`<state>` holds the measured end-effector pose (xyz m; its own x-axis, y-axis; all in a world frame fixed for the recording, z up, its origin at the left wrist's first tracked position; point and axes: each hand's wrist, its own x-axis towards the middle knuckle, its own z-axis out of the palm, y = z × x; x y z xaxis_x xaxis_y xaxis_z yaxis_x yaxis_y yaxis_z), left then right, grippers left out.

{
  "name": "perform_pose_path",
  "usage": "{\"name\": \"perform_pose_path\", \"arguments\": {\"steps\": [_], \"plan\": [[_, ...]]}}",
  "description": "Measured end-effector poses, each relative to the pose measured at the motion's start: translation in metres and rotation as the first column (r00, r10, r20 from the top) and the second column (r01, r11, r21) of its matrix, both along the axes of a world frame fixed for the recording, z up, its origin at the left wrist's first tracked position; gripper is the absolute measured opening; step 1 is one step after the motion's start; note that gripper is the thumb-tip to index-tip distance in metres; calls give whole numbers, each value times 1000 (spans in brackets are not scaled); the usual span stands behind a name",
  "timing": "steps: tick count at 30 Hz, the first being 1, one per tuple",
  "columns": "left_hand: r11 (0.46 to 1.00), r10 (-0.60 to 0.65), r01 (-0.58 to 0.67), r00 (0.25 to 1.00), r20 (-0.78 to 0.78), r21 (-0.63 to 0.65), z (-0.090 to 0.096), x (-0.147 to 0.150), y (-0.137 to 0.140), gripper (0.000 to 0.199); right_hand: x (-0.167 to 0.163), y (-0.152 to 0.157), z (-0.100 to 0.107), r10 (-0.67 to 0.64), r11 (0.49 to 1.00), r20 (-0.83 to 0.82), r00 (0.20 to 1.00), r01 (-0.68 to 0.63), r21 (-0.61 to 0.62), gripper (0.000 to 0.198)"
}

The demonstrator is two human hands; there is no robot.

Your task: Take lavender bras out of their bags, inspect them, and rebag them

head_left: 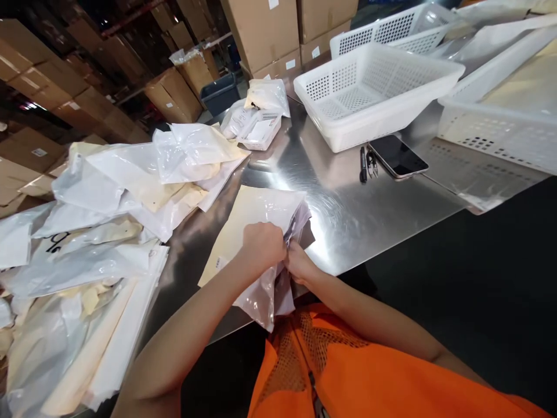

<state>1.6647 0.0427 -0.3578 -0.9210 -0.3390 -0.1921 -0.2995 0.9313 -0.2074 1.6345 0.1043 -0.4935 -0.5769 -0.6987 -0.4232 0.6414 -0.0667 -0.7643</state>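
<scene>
A clear plastic bag [261, 296] with pale paper in it lies at the table's front edge, its lower end hanging towards my orange vest. My left hand [263, 245] is a fist around the bag's upper right side, knuckles up. Close beside it, my right hand [300, 264] pinches the same bag's crumpled edge. The two hands almost touch. Beneath and behind them, a cream sheet or envelope [235, 226] with a small printed label spreads over the steel; I cannot tell whether it is inside the bag. The fingertips of both hands are partly hidden.
Plastic-bagged packets [117, 186] pile up on the left. A small white basket [261, 132] holds more packets at the back. Large white baskets [369, 128] stand at the right, near a phone [400, 155], a black marker [362, 165] and small snips [372, 164]. Cartons [265, 35] rise behind.
</scene>
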Motion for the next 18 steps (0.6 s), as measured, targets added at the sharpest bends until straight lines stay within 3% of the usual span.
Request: {"name": "perform_pose_path", "arguments": {"steps": [6,8,12,15,18], "plan": [[987,87,-108,982,-166,-120,24,3,-21,37,-4,0,-11,-10,999,73,997,8,34,40],[989,83,-106,975,-205,-104,27,6,-32,37,-4,0,-11,1,1000,95,995,-3,22,39],[989,-12,44,976,-217,142,20,14,-43,33,-1,-5,-6,28,999,122,992,-26,-18,35],[929,-111,199,954,-277,312,19,19,-44,33,1,-21,0,23,997,115,993,-14,-76,38],[888,-78,214,942,-325,406,27,22,-44,33,0,-42,8,39,993,90,995,-28,-112,36]]}}
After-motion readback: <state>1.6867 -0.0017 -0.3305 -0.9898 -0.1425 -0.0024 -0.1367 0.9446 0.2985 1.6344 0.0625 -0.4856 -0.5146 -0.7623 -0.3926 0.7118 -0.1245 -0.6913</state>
